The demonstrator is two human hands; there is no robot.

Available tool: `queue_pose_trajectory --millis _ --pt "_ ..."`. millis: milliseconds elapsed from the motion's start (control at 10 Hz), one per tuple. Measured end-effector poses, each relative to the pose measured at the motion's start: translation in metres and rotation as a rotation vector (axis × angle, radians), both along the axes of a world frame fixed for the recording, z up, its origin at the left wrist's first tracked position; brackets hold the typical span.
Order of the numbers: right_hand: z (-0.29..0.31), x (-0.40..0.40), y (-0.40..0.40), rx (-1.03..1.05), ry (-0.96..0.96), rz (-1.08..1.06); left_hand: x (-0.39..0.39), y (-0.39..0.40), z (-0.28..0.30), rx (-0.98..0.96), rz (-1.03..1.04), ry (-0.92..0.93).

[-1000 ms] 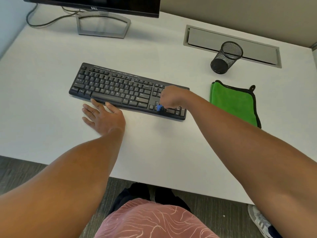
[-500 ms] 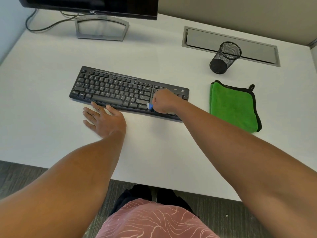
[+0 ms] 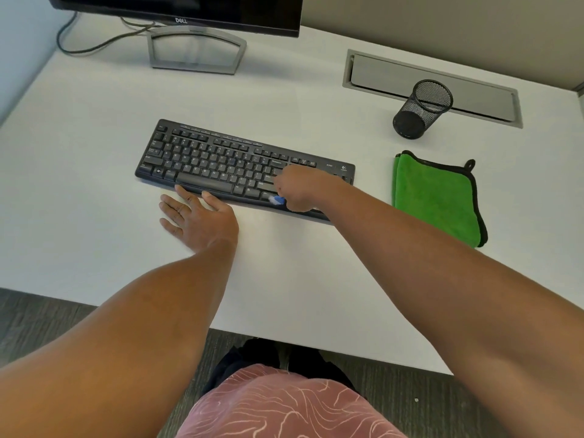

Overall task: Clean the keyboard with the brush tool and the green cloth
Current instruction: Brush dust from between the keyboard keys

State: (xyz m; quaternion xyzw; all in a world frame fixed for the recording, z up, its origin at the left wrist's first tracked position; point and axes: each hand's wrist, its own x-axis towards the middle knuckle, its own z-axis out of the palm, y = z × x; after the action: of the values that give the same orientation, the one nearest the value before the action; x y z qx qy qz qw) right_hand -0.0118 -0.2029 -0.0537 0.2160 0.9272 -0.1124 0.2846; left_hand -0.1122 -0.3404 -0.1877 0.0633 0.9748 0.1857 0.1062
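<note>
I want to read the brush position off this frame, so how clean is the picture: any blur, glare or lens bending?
Head view: the blue brush tool is smeared by motion blur at the right hand; the keyboard legends are soft; lighting is even, with faint shadows and no strong glare on the desk; the wide-angle lens bows the desk edges.

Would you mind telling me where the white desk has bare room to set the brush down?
The white desk is bare left of the black keyboard, and between it and the monitor stand. A strip lies bare between keyboard and folded green cloth. The near edge is crowded by the left hand and right hand.
</note>
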Motion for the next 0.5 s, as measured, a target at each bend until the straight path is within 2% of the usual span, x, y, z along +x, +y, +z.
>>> queue_pose_trajectory --millis 200,400,500 --pt "0.004 -0.009 0.001 -0.068 0.060 0.029 0.000 0.000 0.001 0.004 0.004 -0.007" --pt "0.004 -0.013 -0.002 0.016 -0.054 0.006 -0.001 0.000 0.002 -0.004 0.005 -0.007" --pt "0.007 -0.020 0.002 -0.058 -0.020 -0.001 0.000 0.000 0.002 0.000 0.003 -0.007"
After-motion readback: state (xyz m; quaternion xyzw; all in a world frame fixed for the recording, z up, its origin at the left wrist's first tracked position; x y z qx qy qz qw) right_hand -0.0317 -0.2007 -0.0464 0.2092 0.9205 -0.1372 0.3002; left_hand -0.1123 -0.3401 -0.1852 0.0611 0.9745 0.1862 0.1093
